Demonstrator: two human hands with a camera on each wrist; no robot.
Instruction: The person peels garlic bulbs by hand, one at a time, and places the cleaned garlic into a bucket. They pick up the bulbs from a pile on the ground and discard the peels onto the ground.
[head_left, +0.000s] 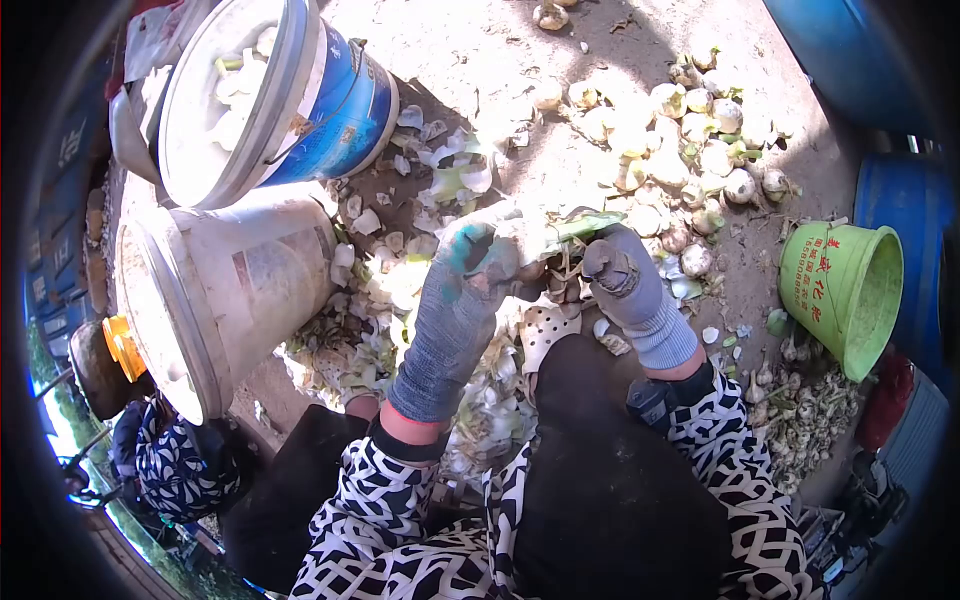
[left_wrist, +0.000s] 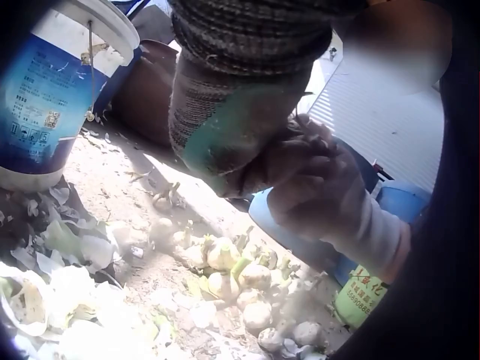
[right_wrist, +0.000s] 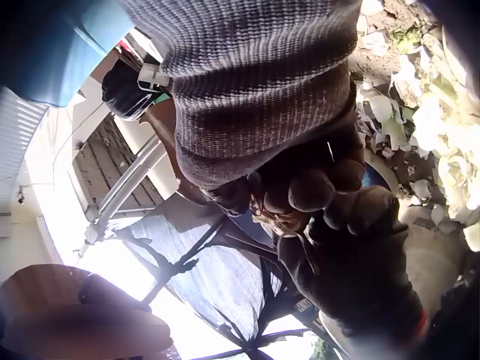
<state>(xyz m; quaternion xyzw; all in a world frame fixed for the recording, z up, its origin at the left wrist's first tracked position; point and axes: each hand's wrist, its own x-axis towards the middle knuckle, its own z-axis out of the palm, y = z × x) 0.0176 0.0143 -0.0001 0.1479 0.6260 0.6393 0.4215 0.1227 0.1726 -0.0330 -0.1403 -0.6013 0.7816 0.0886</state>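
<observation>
Subject seated, both hands gloved, working well to the left of the green bucket (head_left: pixel 840 290), the reference point for all places here. Garlic bulb (head_left: pixel 528 238), with a green leafy strip (head_left: pixel 590 224) and stringy roots (right_wrist: pixel 283 219), is held between the two hands, raised above the ground. Left hand (head_left: pixel 455 300): grey glove with a green patch, fingers curled narrow round the bulb. Right hand (head_left: pixel 638 290): fingers bent in, pinching at the root side; dark, worn-looking area on the glove. Where the fingers of both hands meet, shadow hides the exact position of each tip; cannot tell. Pile of garlic (head_left: pixel 690 150): on the ground, left of the green bucket and farther from the wearer. Heap of smaller bulbs (head_left: pixel 810 415): just beside the green bucket, on the wearer's side. Loose peels (head_left: pixel 460 175): scattered farther left of it, beyond the left hand and also round the feet. Blue-labelled bucket (head_left: pixel 345 115) and off-white tub (head_left: pixel 250 270): both well apart from the green bucket, on the far left; pale pieces show in the mouth of the blue-labelled one. Blue barrel (head_left: pixel 905 215): right behind the green bucket
</observation>
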